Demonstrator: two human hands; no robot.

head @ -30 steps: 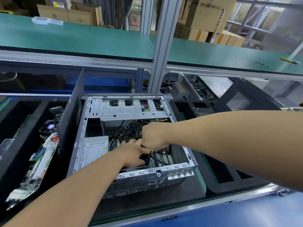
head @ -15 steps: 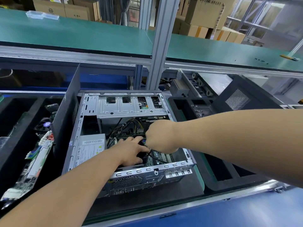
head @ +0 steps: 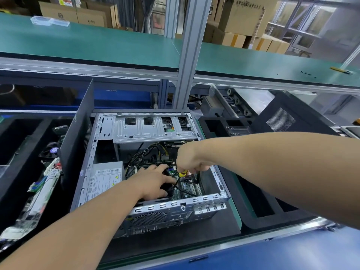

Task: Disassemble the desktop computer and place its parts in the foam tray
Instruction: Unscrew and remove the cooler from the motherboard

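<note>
The open desktop case point(head: 91, 158) lies on its side in front of me, with a silver drive cage point(head: 152, 131) at the far end and a grey power supply point(head: 105, 180) at the left. My left hand point(head: 153, 182) rests with spread fingers on a black cooler fan point(head: 169, 190) over the green motherboard point(head: 189, 189). Just to the right, my right hand point(head: 191, 160) grips a yellow-handled screwdriver point(head: 183, 174) pointing down at the board. The tip is hidden. Black foam trays sit at the left point(head: 11, 145) and right point(head: 253, 201).
A dark side panel point(head: 78, 137) stands upright between the case and the left tray. That tray holds a circuit board point(head: 39, 191) and a fan point(head: 52, 151). A black mesh cover point(head: 282, 117) leans behind the right tray. A metal post point(head: 187, 75) rises behind the case.
My right hand has lifted slightly and shifted right, so the yellow handle shows below the fist. My left hand stays on the cooler fan.
</note>
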